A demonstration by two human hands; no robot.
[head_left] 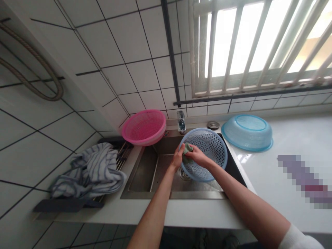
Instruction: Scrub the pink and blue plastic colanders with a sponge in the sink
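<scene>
- One round, light-blue plastic basket point(214, 147) with patterned holes sits within or over the stainless-steel sink point(145, 195), toward its right side; whether it touches the bottom, I cannot tell.
- Left hand point(177, 158): fingers closed on the basket's left rim, partly hidden.
- Right hand point(199, 156): fingers pinching a crumpled green cloth point(187, 152) against the basket's inner left side.
- Behind the sink's left corner, a round pink plastic colander point(145, 127); right of the sink, an upside-down translucent blue basin point(249, 134).

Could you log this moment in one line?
left hand: at blue basket rim | right hand: green cloth against basket | place: sink
</scene>
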